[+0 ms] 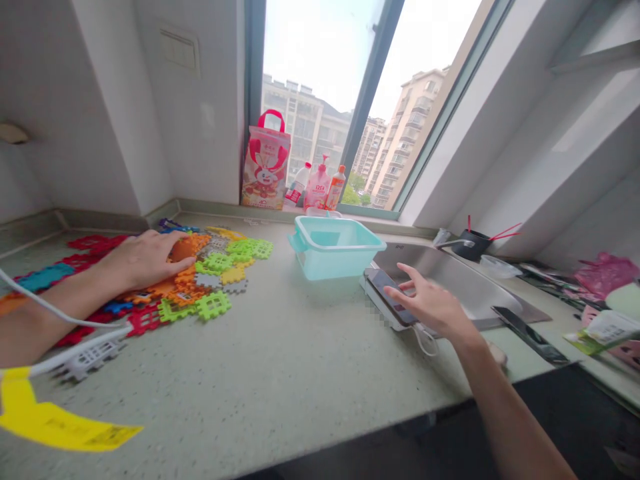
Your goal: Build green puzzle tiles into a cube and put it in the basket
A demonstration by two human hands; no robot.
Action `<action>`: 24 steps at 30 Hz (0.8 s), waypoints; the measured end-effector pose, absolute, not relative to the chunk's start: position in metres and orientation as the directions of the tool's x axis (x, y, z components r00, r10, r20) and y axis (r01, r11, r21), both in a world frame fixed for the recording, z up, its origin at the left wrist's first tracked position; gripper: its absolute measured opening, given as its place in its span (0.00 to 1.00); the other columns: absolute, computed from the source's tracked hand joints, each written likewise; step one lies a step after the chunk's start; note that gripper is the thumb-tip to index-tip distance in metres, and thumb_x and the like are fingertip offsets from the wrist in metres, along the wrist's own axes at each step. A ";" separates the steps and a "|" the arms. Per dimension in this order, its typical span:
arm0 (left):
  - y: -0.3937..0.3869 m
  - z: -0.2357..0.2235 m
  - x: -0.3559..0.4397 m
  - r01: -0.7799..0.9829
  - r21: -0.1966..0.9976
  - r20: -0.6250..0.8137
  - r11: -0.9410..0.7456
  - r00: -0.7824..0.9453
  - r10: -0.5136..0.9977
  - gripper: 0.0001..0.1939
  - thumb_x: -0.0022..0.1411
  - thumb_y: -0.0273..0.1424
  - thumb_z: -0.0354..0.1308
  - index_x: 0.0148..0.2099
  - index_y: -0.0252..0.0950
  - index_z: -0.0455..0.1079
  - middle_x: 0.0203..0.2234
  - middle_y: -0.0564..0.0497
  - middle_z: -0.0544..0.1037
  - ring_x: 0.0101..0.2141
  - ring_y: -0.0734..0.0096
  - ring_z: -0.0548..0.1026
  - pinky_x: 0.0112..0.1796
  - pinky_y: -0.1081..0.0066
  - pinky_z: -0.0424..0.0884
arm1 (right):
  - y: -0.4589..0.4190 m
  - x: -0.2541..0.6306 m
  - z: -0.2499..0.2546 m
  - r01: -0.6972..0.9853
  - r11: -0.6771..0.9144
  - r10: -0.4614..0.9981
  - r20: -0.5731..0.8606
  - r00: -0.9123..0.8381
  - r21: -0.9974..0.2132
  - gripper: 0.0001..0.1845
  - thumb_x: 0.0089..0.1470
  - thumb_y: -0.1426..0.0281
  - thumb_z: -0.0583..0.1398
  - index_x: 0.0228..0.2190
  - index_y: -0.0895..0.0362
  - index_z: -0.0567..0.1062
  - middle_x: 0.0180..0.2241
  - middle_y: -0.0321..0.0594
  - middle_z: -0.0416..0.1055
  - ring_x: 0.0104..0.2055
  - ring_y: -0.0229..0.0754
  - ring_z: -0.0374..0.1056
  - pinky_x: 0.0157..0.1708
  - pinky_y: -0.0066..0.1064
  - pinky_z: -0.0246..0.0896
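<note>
My left hand (145, 259) rests on a spread pile of toothed plastic building pieces (215, 260), thumb and fingers apart around some orange ones (187, 283). Red, blue, green, yellow and grey pieces lie about it, some overlapping. A grey piece (90, 357) sits apart near the front left. To the right, my right hand (430, 303) reaches over a phone (387, 290), fingers spread, with fingertips close to the screen; whether they touch it I cannot tell. The phone lies on a white object with a white cable (426, 340). Between my hands stands a turquoise plastic basin (335, 260).
A steel sink (450, 277) is set into the counter (280, 380) behind the phone. Bottles (317, 189) and a pink bag (267, 167) stand by the window. A white cord with a yellow tag (65, 423) crosses the front left. A dark flat object (530, 333) lies beside the sink.
</note>
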State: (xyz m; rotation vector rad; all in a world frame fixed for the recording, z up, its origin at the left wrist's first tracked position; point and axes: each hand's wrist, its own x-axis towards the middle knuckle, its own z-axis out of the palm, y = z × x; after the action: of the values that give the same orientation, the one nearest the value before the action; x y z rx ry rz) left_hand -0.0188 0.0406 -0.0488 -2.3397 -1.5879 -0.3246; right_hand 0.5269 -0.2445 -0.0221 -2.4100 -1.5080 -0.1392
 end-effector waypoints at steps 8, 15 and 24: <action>0.038 -0.047 -0.020 0.899 -0.182 0.284 -0.399 0.437 0.854 0.39 0.73 0.55 0.46 0.70 0.31 0.64 0.51 0.36 0.81 0.53 0.44 0.77 0.55 0.57 0.69 | -0.240 0.505 -0.019 0.899 -0.435 0.879 0.198 0.434 -0.041 0.49 0.58 0.41 0.61 0.74 0.45 0.59 0.58 0.49 0.78 0.54 0.63 0.78 0.49 0.47 0.69; 0.028 -0.041 -0.018 0.918 -0.108 0.279 -0.382 0.397 0.874 0.38 0.73 0.56 0.48 0.70 0.33 0.64 0.52 0.34 0.80 0.53 0.43 0.77 0.52 0.56 0.71 | -0.236 0.508 -0.011 0.924 -0.381 0.908 0.180 0.379 -0.023 0.51 0.55 0.43 0.63 0.73 0.47 0.61 0.53 0.51 0.81 0.48 0.60 0.80 0.45 0.46 0.73; 0.021 -0.048 -0.019 0.923 -0.063 0.362 -0.380 0.376 0.853 0.31 0.70 0.50 0.55 0.65 0.35 0.69 0.57 0.35 0.79 0.58 0.43 0.74 0.56 0.54 0.68 | -0.231 0.369 0.011 0.954 0.242 0.841 0.528 -0.116 -0.175 0.27 0.67 0.52 0.60 0.63 0.44 0.75 0.47 0.41 0.83 0.45 0.51 0.81 0.47 0.43 0.75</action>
State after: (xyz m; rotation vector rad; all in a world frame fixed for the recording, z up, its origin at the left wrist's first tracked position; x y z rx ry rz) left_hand -0.0194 0.0205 -0.0476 -2.3837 -1.5755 -0.3953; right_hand 0.3692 -0.2313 0.0105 -1.6339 -1.9920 -0.2809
